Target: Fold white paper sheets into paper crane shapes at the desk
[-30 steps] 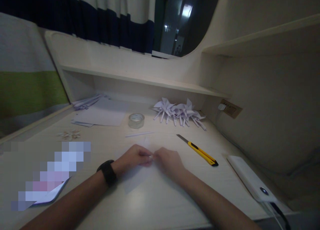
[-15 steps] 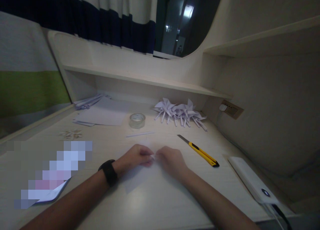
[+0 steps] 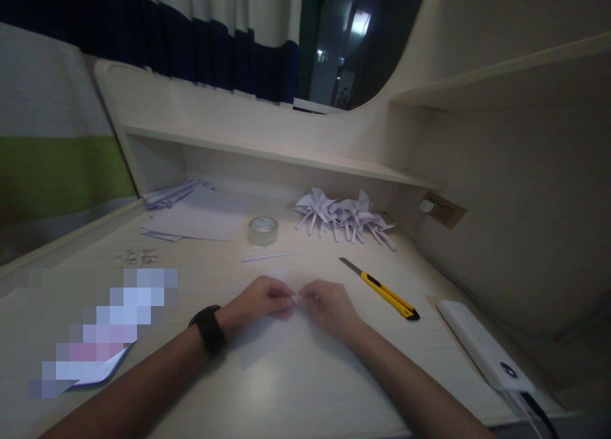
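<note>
My left hand [image 3: 266, 299], with a black band at the wrist, is closed in a pinch on a white piece of paper [image 3: 267, 345]. The fingertips of my right hand [image 3: 331, 305] meet it there, also pinched at the paper's upper end. Motion softens the right fingers a little, and most of the pinched part is hidden between the hands. Beyond them lies a thin white paper stick [image 3: 268, 257]. To the right is a yellow utility knife [image 3: 389, 296] with its blade out. A roll of clear tape [image 3: 262, 231] stands farther back.
Several white paper pinwheels [image 3: 341, 213] lie at the back. White paper sheets [image 3: 195, 216] are stacked at the back left, near a small pile of pale bits [image 3: 137, 256]. A phone [image 3: 102, 372], partly blurred out, rests at left. A white power bank [image 3: 482, 343] with cables lies right.
The fingers have shifted only slightly at the paper, still pinched together. The whole view has moved a few pixels; the objects on the desk stay where they were.
</note>
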Demonstrator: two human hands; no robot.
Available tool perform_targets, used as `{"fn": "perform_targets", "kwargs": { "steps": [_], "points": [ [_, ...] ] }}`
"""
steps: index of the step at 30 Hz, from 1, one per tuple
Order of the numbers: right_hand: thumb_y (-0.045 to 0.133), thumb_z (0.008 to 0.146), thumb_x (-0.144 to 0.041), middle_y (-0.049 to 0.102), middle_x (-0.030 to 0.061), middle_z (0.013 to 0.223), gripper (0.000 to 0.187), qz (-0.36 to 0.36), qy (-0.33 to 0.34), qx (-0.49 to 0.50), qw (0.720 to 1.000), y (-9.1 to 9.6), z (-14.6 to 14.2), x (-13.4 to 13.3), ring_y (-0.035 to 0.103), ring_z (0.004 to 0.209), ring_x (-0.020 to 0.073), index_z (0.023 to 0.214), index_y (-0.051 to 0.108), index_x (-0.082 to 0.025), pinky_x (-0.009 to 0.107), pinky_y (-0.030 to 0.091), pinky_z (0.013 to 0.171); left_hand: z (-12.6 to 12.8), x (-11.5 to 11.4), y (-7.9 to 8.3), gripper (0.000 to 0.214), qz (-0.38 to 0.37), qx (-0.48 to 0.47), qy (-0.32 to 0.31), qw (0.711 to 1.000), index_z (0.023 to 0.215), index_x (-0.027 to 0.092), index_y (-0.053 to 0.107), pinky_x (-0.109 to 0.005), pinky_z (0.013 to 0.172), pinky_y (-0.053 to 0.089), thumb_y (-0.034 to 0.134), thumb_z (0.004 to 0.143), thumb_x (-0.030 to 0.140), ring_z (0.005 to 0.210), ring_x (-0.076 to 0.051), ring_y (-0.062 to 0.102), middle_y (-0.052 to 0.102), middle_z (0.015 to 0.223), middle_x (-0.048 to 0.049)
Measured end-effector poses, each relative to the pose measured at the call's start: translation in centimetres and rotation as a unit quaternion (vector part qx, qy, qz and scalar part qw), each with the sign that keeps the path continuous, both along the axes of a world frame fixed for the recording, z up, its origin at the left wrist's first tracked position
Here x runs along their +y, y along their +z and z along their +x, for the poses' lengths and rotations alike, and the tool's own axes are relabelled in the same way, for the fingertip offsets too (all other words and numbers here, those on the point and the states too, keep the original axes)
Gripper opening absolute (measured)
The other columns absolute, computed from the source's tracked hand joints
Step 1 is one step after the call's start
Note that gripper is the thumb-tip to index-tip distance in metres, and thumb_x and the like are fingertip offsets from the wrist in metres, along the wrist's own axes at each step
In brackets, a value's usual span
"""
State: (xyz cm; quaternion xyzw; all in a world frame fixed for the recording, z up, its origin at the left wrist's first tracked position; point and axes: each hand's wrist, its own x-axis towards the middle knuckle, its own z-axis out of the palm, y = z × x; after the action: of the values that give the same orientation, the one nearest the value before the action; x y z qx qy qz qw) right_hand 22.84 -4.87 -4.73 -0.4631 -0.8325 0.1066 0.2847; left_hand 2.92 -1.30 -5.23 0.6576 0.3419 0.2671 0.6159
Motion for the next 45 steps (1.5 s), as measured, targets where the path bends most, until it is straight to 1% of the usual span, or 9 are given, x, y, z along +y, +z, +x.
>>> {"fn": "perform_targets", "kwargs": {
  "steps": [9,14,19,22,26,31,36,40,45],
  "points": [
    [0.059,0.074,-0.01,0.071,0.0008,0.081,0.017,-0.017,-0.007,-0.041,0.999,1.2,0.5,0.1,0.064,0.072,0.0133,0.084,0.069,-0.019,0.021,0.044,0.068,-0.9,0.7,1.1,0.041,0.095,0.088,0.045,0.99,0.095,0.011,0.068,-0.028,0.052,0.049,0.064,0.075,0.047,0.062,-0.019,0.064,0.068,0.071,-0.0073],
    [0.06,0.068,-0.008,0.07,0.0007,0.077,0.016,-0.092,-0.024,-0.022,0.995,3.2,2.0,0.4,0.063,0.068,0.0134,0.077,0.069,-0.018,0.021,0.045,0.063,-3.8,1.5,3.6,0.03,0.341,0.286,0.157,0.882,0.095,0.016,0.069,-0.033,0.077,0.046,0.054,0.082,0.04,0.086,-0.024,0.064,0.071,0.093,-0.0099],
    [0.059,0.071,-0.014,0.071,0.0024,0.08,0.015,-0.138,-0.034,-0.015,0.99,4.7,4.9,1.7,0.064,0.073,0.0147,0.082,0.069,-0.017,0.022,0.045,0.065,-5.5,1.5,3.9,0.054,0.34,0.428,0.117,0.829,0.106,0.014,0.063,-0.038,0.084,0.041,0.062,0.071,0.056,0.1,-0.033,0.058,0.065,0.108,-0.0163],
    [0.056,0.079,-0.023,0.071,0.0053,0.087,0.017,-0.077,-0.15,-0.096,0.981,4.6,7.5,2.6,0.065,0.08,0.0177,0.088,0.069,-0.019,0.025,0.044,0.07,-5.5,1.4,3.5,0.061,0.324,0.456,0.099,0.823,0.104,0.013,0.062,-0.036,0.082,0.041,0.071,0.06,0.055,0.098,-0.033,0.058,0.063,0.108,-0.0178],
    [0.063,0.077,-0.036,0.068,0.0114,0.103,0.033,-0.085,-0.309,-0.219,0.922,3.9,10.7,3.0,0.063,0.095,0.0247,0.105,0.066,-0.019,0.029,0.042,0.073,-5.5,1.8,3.3,0.07,0.295,0.456,0.106,0.833,0.107,0.013,0.059,-0.034,0.078,0.041,0.076,0.052,0.053,0.096,-0.033,0.059,0.062,0.109,-0.018],
    [0.069,0.071,-0.038,0.067,0.0112,0.103,0.032,-0.174,-0.311,-0.281,0.891,3.5,12.3,2.7,0.062,0.092,0.026,0.098,0.066,-0.021,0.029,0.041,0.066,-5.9,2.4,3.6,0.061,0.259,0.442,0.082,0.855,0.099,0.012,0.062,-0.031,0.068,0.041,0.077,0.05,0.047,0.086,-0.031,0.061,0.067,0.102,-0.0166],
    [0.063,0.074,-0.025,0.067,0.0125,0.102,0.024,-0.188,-0.305,-0.272,0.893,3.3,12.5,2.7,0.063,0.089,0.0225,0.097,0.066,-0.016,0.027,0.04,0.068,-6.1,2.5,4.9,0.028,0.229,0.31,0.085,0.919,0.078,0.016,0.069,-0.028,0.063,0.041,0.069,0.059,0.036,0.073,-0.025,0.061,0.071,0.087,-0.0089],
    [0.061,0.075,-0.02,0.067,0.0129,0.101,0.02,-0.189,-0.288,-0.267,0.9,3.1,12.6,2.5,0.062,0.087,0.0217,0.094,0.064,-0.015,0.025,0.039,0.067,-7.0,2.4,6.0,0.035,0.113,0.13,0.063,0.983,0.094,0.012,0.067,-0.028,0.063,0.045,0.061,0.071,0.038,0.074,-0.023,0.063,0.071,0.091,-0.0093],
    [0.058,0.078,-0.017,0.066,0.0151,0.097,0.024,-0.181,-0.276,-0.263,0.907,3.4,12.3,2.3,0.063,0.082,0.0216,0.102,0.057,-0.013,0.025,0.036,0.062,-7.7,2.3,6.1,0.042,0.029,0.003,0.061,0.998,0.11,0.011,0.059,-0.03,0.066,0.048,0.063,0.077,0.037,0.076,-0.021,0.063,0.069,0.099,-0.0107]
  ]
}}
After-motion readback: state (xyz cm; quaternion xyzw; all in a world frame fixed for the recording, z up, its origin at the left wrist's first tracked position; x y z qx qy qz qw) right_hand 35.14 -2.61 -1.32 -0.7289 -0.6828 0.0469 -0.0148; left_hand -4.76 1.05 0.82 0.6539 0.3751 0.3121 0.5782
